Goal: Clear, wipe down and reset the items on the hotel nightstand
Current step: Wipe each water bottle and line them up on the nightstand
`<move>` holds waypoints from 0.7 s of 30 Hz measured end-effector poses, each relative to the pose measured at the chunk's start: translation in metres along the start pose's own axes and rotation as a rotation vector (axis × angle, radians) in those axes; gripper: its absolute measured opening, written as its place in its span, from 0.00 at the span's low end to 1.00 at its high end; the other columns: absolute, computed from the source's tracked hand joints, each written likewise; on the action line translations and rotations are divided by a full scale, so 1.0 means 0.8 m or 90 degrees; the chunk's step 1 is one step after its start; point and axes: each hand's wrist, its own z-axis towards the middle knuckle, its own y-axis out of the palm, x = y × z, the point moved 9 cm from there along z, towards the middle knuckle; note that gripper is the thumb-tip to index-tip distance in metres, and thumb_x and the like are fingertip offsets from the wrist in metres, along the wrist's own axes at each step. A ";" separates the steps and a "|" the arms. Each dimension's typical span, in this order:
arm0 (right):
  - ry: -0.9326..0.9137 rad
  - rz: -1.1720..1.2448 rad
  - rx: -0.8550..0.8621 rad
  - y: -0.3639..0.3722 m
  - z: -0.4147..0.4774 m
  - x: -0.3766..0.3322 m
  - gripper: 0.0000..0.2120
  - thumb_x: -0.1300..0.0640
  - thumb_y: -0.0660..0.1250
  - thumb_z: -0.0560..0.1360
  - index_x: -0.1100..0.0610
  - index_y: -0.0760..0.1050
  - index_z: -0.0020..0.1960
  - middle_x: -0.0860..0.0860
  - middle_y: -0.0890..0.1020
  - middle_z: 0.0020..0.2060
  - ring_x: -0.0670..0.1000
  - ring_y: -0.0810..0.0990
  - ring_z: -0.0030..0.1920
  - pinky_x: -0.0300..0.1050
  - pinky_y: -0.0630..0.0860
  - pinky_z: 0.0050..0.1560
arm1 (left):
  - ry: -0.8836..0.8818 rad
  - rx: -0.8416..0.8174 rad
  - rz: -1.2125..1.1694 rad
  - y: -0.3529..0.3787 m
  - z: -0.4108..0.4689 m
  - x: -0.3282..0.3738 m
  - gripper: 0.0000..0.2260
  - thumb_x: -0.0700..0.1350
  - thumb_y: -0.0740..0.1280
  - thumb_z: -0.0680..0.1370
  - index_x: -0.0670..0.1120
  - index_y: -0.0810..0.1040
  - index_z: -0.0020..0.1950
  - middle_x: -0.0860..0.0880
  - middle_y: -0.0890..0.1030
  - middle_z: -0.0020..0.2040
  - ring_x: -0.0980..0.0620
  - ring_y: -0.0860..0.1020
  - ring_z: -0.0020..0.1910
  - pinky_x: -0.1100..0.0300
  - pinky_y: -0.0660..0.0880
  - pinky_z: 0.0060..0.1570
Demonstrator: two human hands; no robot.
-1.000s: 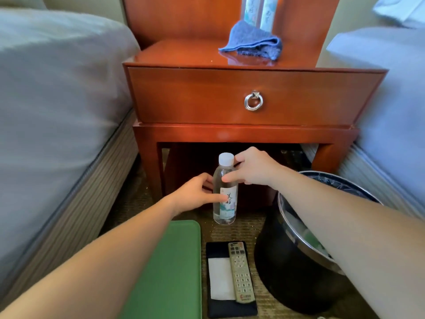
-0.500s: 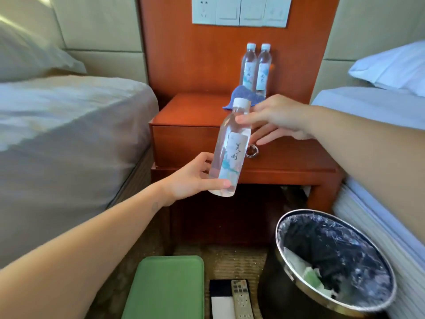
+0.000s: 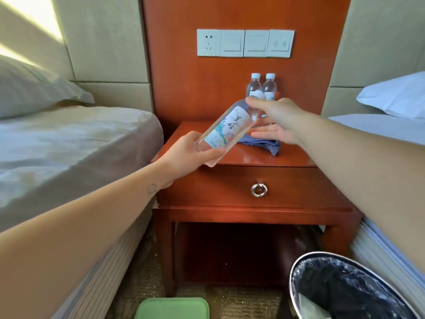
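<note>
At 9 o'clock in the view lies the left bed (image 3: 76, 143), its sheet reaching almost to the wooden table (image 3: 248, 156). The left hand (image 3: 188, 153) comes in from 8 o'clock with its fingers curled round the base of a small water bottle (image 3: 226, 127). The bottle is held in the air over the table's front left part, slanted, base towards 7 o'clock and cap towards 1 o'clock. The right hand (image 3: 276, 120), coming from 4 o'clock, pinches the bottle just below the cap between thumb and forefinger. Its other fingers are stretched out loosely underneath.

The bottle looks full and clear, so it is probably light enough for one hand, though not weightless. Its thin plastic wall would likely give under a hard squeeze, and the glossy label may be slick. The stiffer neck and the base, where the hands are now, seem the surest places to hold it.

At 12 o'clock on the table top two more water bottles (image 3: 269, 85) stand side by side against the back panel. The held bottle's cap covers their lower parts. A blue cloth (image 3: 266, 145) lies behind the bottle and the right hand, and only its near edge shows.

The label's writing is too small to read. The space under the table is dark. At 5 o'clock a lined waste bin (image 3: 296, 268) is cut off by the frame, as is a green pad (image 3: 172, 307) at 6 o'clock.
</note>
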 end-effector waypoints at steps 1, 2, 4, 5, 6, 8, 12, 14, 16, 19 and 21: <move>-0.001 0.004 0.004 0.003 0.010 0.002 0.21 0.47 0.73 0.73 0.56 0.75 0.61 0.56 0.83 0.51 0.54 0.85 0.44 0.47 0.83 0.43 | -0.005 0.013 0.006 -0.008 0.009 -0.004 0.30 0.63 0.74 0.66 0.48 0.76 0.61 0.53 0.82 0.53 0.57 0.81 0.50 0.55 0.79 0.53; -0.003 0.002 0.010 0.005 0.020 0.005 0.22 0.46 0.73 0.72 0.56 0.75 0.61 0.56 0.84 0.51 0.54 0.85 0.44 0.46 0.83 0.43 | -0.006 0.024 0.016 -0.015 0.018 -0.008 0.28 0.63 0.74 0.67 0.49 0.77 0.60 0.53 0.82 0.53 0.56 0.81 0.50 0.56 0.78 0.51; -0.014 -0.020 0.022 0.010 0.045 0.011 0.23 0.43 0.72 0.72 0.56 0.75 0.61 0.57 0.84 0.50 0.54 0.85 0.44 0.45 0.82 0.45 | -0.004 0.045 0.025 -0.026 0.036 -0.014 0.22 0.60 0.74 0.70 0.50 0.79 0.59 0.54 0.83 0.51 0.58 0.80 0.47 0.61 0.74 0.44; -0.024 -0.031 0.033 0.011 0.056 0.012 0.23 0.42 0.71 0.73 0.57 0.76 0.60 0.56 0.84 0.48 0.53 0.85 0.43 0.45 0.82 0.46 | -0.001 0.050 0.024 -0.029 0.043 -0.016 0.20 0.59 0.74 0.71 0.51 0.80 0.58 0.54 0.83 0.50 0.59 0.79 0.45 0.63 0.72 0.41; -0.036 -0.042 0.045 0.013 0.068 0.012 0.22 0.41 0.70 0.73 0.56 0.77 0.58 0.54 0.84 0.46 0.52 0.84 0.42 0.45 0.81 0.48 | -0.001 0.051 0.023 -0.031 0.052 -0.019 0.19 0.59 0.74 0.71 0.51 0.80 0.58 0.54 0.84 0.49 0.60 0.79 0.42 0.64 0.71 0.39; -0.056 -0.082 0.083 0.009 0.090 0.012 0.16 0.41 0.68 0.73 0.53 0.78 0.50 0.49 0.82 0.41 0.49 0.81 0.43 0.46 0.78 0.53 | -0.005 0.059 0.016 -0.033 0.068 -0.027 0.18 0.59 0.73 0.72 0.52 0.81 0.57 0.54 0.84 0.46 0.64 0.77 0.34 0.66 0.70 0.32; -0.117 -0.398 0.001 0.018 0.118 0.033 0.12 0.46 0.66 0.75 0.54 0.80 0.48 0.49 0.80 0.46 0.48 0.76 0.48 0.37 0.70 0.46 | -0.019 0.098 0.057 -0.041 0.097 -0.045 0.18 0.59 0.73 0.72 0.51 0.81 0.57 0.57 0.82 0.43 0.59 0.79 0.40 0.63 0.71 0.36; -0.127 -0.665 -0.066 0.015 0.124 0.064 0.23 0.39 0.66 0.74 0.51 0.77 0.62 0.48 0.76 0.61 0.50 0.73 0.62 0.38 0.70 0.58 | -0.036 0.094 0.122 -0.039 0.111 -0.051 0.20 0.58 0.72 0.73 0.52 0.78 0.61 0.57 0.80 0.46 0.55 0.79 0.48 0.62 0.70 0.42; -0.129 -0.766 -0.044 -0.015 0.129 0.085 0.24 0.37 0.62 0.76 0.44 0.70 0.69 0.46 0.68 0.72 0.53 0.63 0.74 0.51 0.66 0.67 | -0.046 0.070 0.163 -0.031 0.124 -0.052 0.25 0.59 0.72 0.73 0.50 0.76 0.66 0.54 0.80 0.52 0.53 0.77 0.50 0.61 0.70 0.45; -0.097 -0.695 0.182 -0.101 0.125 0.081 0.14 0.47 0.59 0.80 0.51 0.75 0.62 0.58 0.79 0.60 0.64 0.75 0.61 0.53 0.71 0.54 | -0.028 0.015 0.195 -0.007 0.152 -0.045 0.27 0.61 0.73 0.70 0.52 0.76 0.66 0.52 0.81 0.56 0.51 0.78 0.52 0.60 0.71 0.46; -0.102 -0.578 0.349 -0.150 0.106 0.073 0.13 0.51 0.59 0.81 0.57 0.76 0.59 0.62 0.81 0.50 0.66 0.77 0.53 0.51 0.70 0.47 | -0.006 -0.006 0.206 0.010 0.167 -0.033 0.25 0.59 0.75 0.70 0.53 0.76 0.64 0.54 0.80 0.54 0.52 0.76 0.50 0.60 0.70 0.45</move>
